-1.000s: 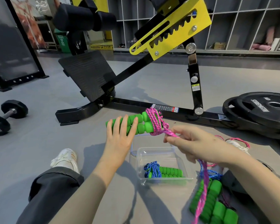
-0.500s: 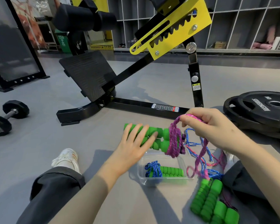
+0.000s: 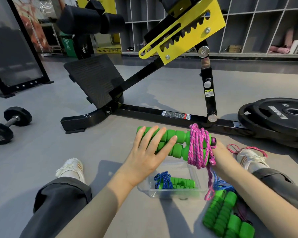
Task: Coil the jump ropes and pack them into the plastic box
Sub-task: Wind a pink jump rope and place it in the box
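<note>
Where pink rope (image 3: 199, 145) wraps green handles (image 3: 170, 137), the right hand (image 3: 219, 152) hides.

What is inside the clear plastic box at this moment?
One coiled jump rope: green handles wrapped with blue cord. The left hand and wrist cover the plastic box's far left corner, so that part is unseen.

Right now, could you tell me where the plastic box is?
Head view, lower centre: the box sits on the floor, right under the held pink rope, left of the loose handles.
</note>
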A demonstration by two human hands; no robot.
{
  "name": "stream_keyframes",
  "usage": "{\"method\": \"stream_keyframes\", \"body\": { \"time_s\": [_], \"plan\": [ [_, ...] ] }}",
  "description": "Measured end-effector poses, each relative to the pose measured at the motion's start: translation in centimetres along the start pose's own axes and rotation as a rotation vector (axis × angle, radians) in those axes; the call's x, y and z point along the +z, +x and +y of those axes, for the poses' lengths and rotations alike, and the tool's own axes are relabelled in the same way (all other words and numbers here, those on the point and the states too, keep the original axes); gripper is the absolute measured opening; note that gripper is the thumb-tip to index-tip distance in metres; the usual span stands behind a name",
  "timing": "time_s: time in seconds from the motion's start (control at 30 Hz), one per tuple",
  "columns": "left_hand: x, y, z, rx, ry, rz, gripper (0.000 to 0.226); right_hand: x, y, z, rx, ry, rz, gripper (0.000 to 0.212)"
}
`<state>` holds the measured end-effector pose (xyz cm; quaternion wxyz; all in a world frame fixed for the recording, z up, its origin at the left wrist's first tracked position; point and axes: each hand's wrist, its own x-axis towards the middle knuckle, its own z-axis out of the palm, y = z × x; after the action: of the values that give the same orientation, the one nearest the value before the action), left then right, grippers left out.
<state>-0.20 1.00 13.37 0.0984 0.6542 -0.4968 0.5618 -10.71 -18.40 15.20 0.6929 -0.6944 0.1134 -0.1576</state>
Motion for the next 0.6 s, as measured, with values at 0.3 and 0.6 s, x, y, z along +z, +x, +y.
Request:
{"method": "stream_keyframes", "body": {
  "time_s": [0.3,0.6],
  "plan": [
    [0.2,-0.5,-1.0,-0.151,0.070,-0.035,0.043,4.2,-2.2,1.5,0.182,-0.106,-0.168,0.040],
    [1.3,-1.8,-1.8,-0.198,0.148,-0.139,0.053,3.9,-3.3,-3.1,0.168,-0.633,-0.373,0.028]
  ]
}}
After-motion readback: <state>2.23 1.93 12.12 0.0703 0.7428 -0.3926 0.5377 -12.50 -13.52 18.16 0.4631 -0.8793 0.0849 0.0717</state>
